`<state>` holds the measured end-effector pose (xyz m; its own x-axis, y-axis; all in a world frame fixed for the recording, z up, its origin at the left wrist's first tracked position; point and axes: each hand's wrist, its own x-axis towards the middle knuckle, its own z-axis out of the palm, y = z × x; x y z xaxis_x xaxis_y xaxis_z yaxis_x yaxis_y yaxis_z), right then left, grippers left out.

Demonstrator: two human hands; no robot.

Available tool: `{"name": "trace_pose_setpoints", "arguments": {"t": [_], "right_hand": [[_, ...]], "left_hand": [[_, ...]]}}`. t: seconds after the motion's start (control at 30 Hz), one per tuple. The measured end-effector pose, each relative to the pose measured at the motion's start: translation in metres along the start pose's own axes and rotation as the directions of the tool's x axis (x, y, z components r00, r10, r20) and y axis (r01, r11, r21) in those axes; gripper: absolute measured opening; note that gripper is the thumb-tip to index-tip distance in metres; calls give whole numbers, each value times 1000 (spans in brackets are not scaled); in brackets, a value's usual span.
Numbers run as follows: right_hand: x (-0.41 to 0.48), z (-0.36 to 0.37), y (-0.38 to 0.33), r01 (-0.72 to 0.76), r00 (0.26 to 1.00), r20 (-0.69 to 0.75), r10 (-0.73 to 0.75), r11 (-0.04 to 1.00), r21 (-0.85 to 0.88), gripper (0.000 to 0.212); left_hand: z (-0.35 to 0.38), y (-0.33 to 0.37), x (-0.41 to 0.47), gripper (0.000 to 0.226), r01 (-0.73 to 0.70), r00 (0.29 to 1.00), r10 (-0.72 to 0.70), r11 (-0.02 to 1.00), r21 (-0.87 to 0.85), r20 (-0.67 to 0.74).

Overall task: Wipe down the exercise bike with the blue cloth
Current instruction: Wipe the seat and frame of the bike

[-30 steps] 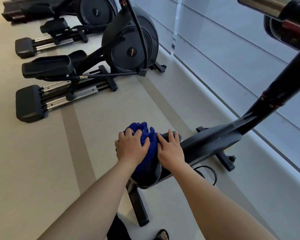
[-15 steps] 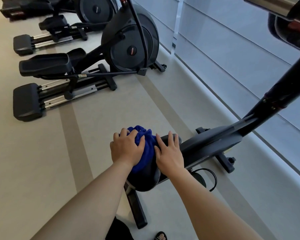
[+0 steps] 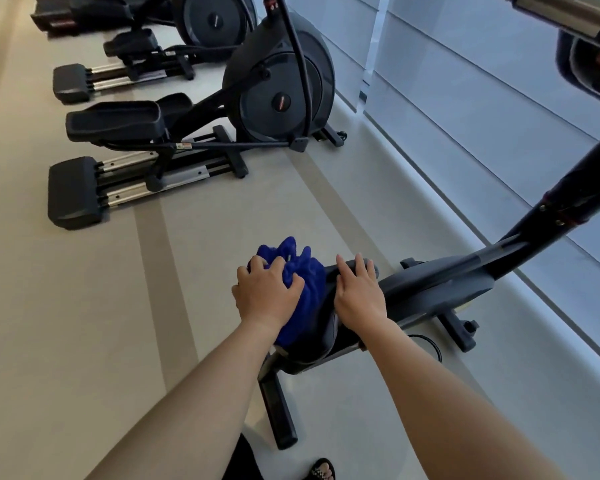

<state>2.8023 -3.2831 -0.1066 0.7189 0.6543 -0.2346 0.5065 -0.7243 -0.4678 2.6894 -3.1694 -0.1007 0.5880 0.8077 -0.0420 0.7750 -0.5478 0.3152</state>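
Observation:
The dark exercise bike (image 3: 440, 282) stands in front of me, its black saddle (image 3: 321, 327) low in the middle of the view. A bunched blue cloth (image 3: 303, 289) lies over the saddle's left side. My left hand (image 3: 265, 294) grips the cloth, fingers curled into its folds, and presses it against the saddle. My right hand (image 3: 359, 296) rests flat on the saddle's right side with straight fingers. The bike's black post (image 3: 565, 199) rises to the upper right, where a metal handlebar part (image 3: 561, 12) is cut off by the frame edge.
Two elliptical trainers (image 3: 277, 88) stand on the beige floor to the upper left, with foot pedals (image 3: 115, 119) and rails (image 3: 135, 181) reaching leftward. A window wall with blinds (image 3: 482, 81) runs along the right. My sandalled foot (image 3: 322, 471) shows at the bottom edge beside the bike's rear base bar (image 3: 277, 410).
My left hand has slid the cloth a little along the saddle's left side, and the cloth is bunched higher above my fingers. My right hand stays flat on the saddle.

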Motion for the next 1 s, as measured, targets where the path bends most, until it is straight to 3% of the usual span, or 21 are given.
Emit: {"name": "trace_pose_setpoints", "arguments": {"t": [0.5,0.73,0.9,1.0], "right_hand": [[4,14,2,-22,995,-100,14,997,-77,50],[4,13,4,-20,997,-77,13,997,-80,49],[0,3,6,-11,1000,15,12,996,-92,51],[-4,-10,-1,-24,999,37,23,999,21,48]], "left_hand": [[12,3,30,41,-7,999,8,1000,17,-41],[-8,4,71,34,55,978,-25,988,-141,209],[0,1,20,41,-127,991,124,990,59,47],[-1,-3,-10,45,-176,983,170,980,90,68]]}}
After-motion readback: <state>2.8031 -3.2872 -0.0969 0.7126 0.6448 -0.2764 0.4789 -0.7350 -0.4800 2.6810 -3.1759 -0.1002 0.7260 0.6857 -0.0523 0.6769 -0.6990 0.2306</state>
